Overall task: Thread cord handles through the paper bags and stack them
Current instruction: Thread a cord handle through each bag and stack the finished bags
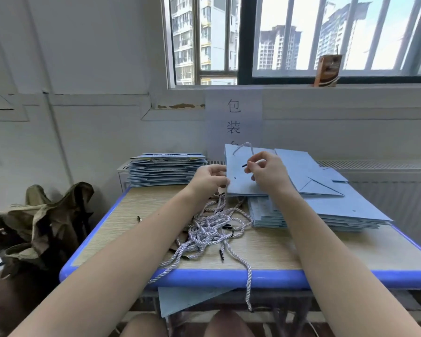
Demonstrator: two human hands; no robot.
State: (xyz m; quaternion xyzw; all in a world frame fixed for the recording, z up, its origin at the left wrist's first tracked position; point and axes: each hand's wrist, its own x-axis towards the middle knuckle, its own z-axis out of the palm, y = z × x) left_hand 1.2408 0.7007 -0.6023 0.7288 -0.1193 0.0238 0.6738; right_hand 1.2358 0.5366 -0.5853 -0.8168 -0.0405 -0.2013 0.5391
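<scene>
Paper bag in work: a flat pale-blue paper bag (243, 183) is held raised above the right-hand pile, its top edge toward the person, one empty punch hole showing near the lower left of its face.
Cord: a white twisted cord (246, 146) loops up over the bag's far edge; its black tip (244, 165) sticks out at the bag's face, just by the right fingers.
Progress: one end of this handle looks threaded or nearly so; the visible empty hole suggests the second end is yet to go in.
Done: a finished stack (165, 170) sits at the bench's far left, a cord handle visible on its top bag.
Left: a pile of flat bags (326, 215) lies on the right of the bench, under the held one, and a tangle of loose cords (214, 227) lies mid-bench, one strand hanging over the near edge; by that showing, much work remains.
Right hand: the right hand (267, 173) has its grip pinched together on the cord beside the black tip, wrist bent down over the bag.
Left hand: the left hand (210, 178) has its grip clamped on the bag's left edge, steadying it.
Bench: a wood-topped bench (229, 278) with a blue rim, set under a barred window.
</scene>
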